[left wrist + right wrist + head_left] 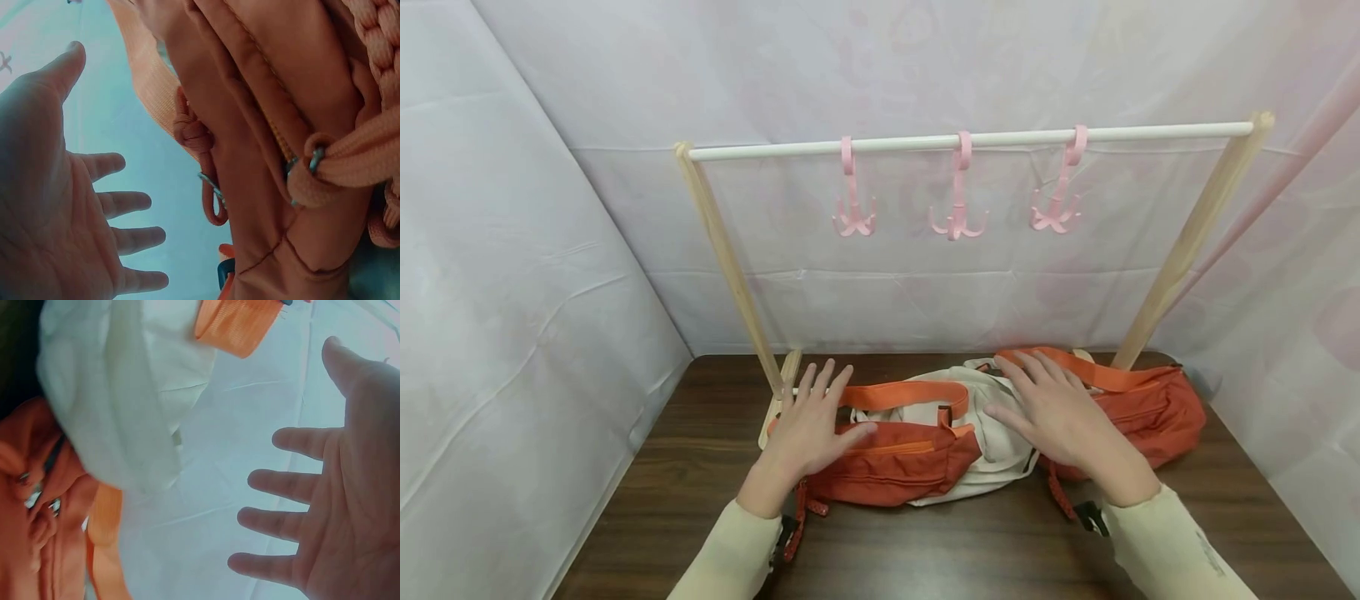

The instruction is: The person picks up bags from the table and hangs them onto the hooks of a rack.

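My left hand point(808, 429) is held above the left end of a red-orange waist bag point(887, 467), fingers spread and holding nothing. Over the other bags is my right hand point(1060, 412), its fingers also straight and apart. A cream bag point(1000, 442) lies in the middle, partly beneath the left bag. At the right lies a second red-orange waist bag point(1165, 417), partly hidden by my right hand and forearm. The left wrist view shows a braided zipper pull point(381, 37) near the red-orange fabric. In the right wrist view the palm point(362, 487) is apart from the cream bag point(119, 394).
Behind the bags stands a wooden rack with a white rod point(760, 151). Three pink hooks hang from it: left point(853, 218), middle point(958, 221) and right point(1057, 215). The bags lie on a dark wooden table point(685, 500). Pale cloth point(512, 250) surrounds the table.
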`<state>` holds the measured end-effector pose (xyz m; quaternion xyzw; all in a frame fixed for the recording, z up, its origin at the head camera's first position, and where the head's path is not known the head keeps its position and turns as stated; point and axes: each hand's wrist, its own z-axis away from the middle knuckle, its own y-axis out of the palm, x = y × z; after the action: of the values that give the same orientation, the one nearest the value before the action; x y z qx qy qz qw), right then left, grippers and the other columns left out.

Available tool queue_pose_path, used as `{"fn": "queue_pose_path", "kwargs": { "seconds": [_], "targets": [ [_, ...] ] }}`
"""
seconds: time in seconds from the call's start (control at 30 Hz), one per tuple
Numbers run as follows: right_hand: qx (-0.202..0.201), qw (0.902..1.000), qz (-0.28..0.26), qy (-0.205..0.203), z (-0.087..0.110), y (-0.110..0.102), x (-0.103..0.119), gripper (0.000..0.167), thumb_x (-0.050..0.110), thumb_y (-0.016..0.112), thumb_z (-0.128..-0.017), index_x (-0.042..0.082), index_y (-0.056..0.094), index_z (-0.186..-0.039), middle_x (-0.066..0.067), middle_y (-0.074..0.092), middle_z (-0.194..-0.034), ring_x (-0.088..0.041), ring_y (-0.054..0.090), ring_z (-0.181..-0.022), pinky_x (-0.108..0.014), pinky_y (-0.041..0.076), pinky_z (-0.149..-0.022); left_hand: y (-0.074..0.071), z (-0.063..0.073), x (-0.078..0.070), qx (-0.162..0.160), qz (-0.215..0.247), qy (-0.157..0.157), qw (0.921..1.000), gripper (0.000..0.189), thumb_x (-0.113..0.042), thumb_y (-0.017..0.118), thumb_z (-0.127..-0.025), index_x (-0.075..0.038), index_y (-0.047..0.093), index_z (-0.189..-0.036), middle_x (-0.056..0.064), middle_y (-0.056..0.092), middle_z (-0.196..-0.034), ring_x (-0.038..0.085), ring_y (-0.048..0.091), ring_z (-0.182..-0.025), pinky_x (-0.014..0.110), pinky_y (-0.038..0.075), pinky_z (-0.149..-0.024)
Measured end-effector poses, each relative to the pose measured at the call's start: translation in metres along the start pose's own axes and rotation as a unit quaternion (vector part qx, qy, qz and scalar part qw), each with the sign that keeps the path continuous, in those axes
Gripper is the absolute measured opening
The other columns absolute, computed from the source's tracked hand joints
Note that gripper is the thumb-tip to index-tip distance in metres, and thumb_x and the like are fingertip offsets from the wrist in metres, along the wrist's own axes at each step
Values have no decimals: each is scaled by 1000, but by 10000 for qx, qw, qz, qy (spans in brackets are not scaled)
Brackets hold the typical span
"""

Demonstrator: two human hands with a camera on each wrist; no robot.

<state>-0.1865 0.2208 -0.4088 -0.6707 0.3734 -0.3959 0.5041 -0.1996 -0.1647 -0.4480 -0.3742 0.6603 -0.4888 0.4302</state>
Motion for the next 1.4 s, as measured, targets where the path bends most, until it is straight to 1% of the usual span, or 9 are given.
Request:
{"fn": "queue_pose_path", "kwargs": {
  "seconds": [0.1, 0.2, 0.37, 0.47, 0.77, 0.97, 1.07, 1.23, 1.4],
  "targets": [
    [-28, 9999, -124, -95, -8, 0, 3, 83, 69, 50, -104, 13, 40, -165, -19, 43, -162, -46, 36, -149, -71, 29, -116, 1, -4, 0, 41, 78, -43, 10000, 99, -81, 53, -95, -21, 28, -170, 14, 23, -174, 42, 16, -160, 73, 10, -121],
    [11, 9996, -226, -168, -15, 1, 4, 81, 67, 52, -105, 12, 42, -164, -17, 44, -161, -45, 38, -148, -70, 31, -116, 3, -7, 0, 77, 119, -87, 9999, 98, -78, 56, -95, -21, 29, -170, 13, 24, -174, 41, 17, -160, 72, 10, -122],
    [101, 9987, -396, -294, -25, 0, 9, 82, 70, 48, -105, 11, 46, -161, -17, 46, -159, -44, 42, -146, -70, 34, -114, 5, -11, 1, 99, 84, -107, 9999, 97, -78, 58, -95, -21, 30, -169, 13, 27, -173, 41, 21, -159, 72, 13, -121],
    [103, 9979, -489, -402, -32, -1, 13, 79, 69, 48, -105, 11, 50, -159, -17, 50, -157, -43, 45, -144, -67, 35, -114, 6, -14, 2, 123, 129, -77, 9998, 96, -77, 59, -95, -20, 32, -168, 14, 29, -172, 42, 23, -158, 72, 15, -121],
    [361, 9963, -297, -723, -53, -2, 35, 71, 59, 58, -105, 8, 56, -153, -17, 56, -151, -41, 50, -140, -65, 40, -112, 15, -26, 3, 226, 173, 112, 9995, 93, -73, 61, -97, -17, 36, -167, 16, 36, -168, 40, 28, -157, 70, 20, -121],
    [449, 9940, -169, -981, -68, 0, 51, 64, 53, 66, -104, 8, 60, -149, -14, 61, -144, -37, 56, -134, -60, 44, -109, 19, -33, 2, 235, 277, 244, 9990, 87, -67, 67, -97, -13, 44, -162, 17, 45, -162, 41, 34, -154, 69, 23, -120],
    [520, 9928, -120, -1076, -77, 1, 57, 61, 50, 68, -103, 8, 62, -146, -12, 63, -140, -36, 59, -129, -58, 46, -107, 19, -36, 0, 207, 207, 350, 9990, 82, -63, 70, -97, -12, 49, -158, 15, 52, -155, 39, 43, -148, 69, 28, -119],
    [711, 9911, -85, -1124, -89, 2, 63, 58, 47, 70, -103, 9, 63, -146, -11, 64, -140, -35, 62, -127, -57, 47, -107, 22, -41, -1, 134, 81, 545, 9984, 69, -56, 76, -96, -13, 60, -147, 10, 63, -140, 33, 59, -132, 67, 35, -115],
    [894, 9875, 65, -1294, -100, 2, 70, 56, 45, 72, -102, 9, 64, -144, -10, 67, -136, -31, 67, -118, -50, 53, -100, 26, -44, -2, 104, -20, 708, 9974, 55, -49, 80, -95, -14, 65, -136, 4, 69, -123, 27, 67, -113, 64, 39, -112]
  ]
}}
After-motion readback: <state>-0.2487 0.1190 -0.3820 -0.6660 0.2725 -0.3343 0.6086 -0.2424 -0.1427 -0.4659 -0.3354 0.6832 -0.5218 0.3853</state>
